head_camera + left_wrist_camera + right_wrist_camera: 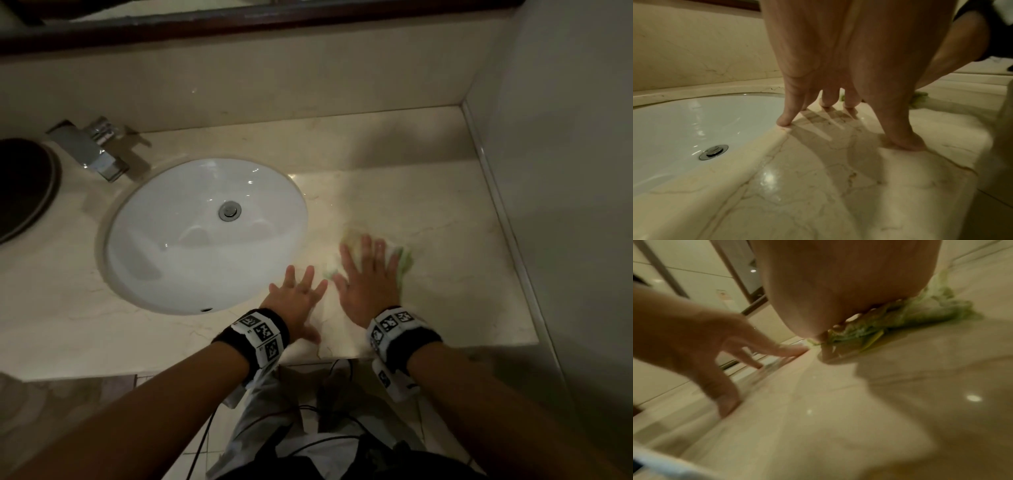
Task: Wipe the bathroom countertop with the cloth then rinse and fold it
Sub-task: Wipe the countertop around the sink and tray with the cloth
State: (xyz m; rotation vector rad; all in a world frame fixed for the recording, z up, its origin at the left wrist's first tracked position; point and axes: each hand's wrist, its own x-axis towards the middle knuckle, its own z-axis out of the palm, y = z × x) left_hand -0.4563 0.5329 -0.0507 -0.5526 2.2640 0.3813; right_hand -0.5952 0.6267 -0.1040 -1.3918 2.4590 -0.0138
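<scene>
Green and pale, the cloth (404, 260) lies bunched on the beige marble tabletop (445, 219), right of centre in the head view, just right of the sink (205, 236). We see our right hand (368, 284) laid flat on top of it, fingers straight and fanned apart, palm pressing the cloth down; its grip is spread, not curled round the fabric. In the right wrist view the cloth (920, 311) shows crumpled under the fingertips in the upper right of the frame, blurred at its edges.

Our left hand (296, 298) sits just beside the right one, lower centre of the head view, touching no cloth. Its fingers (786, 116) are splayed and straight, tips planted on the bare marble (818, 186) right at the rim of the white basin (684, 129), the thumb set down apart from them. Both wrists wear black bands with white marker squares.

Further out, the sink is a white oval bowl set under the stone, with a chrome drain (230, 210) at its middle. A chrome faucet (92, 147) stands at the upper left of the head view, and a dark round object (20, 188) is cut by the left edge. A dark wooden frame (239, 20) runs along the top.
</scene>
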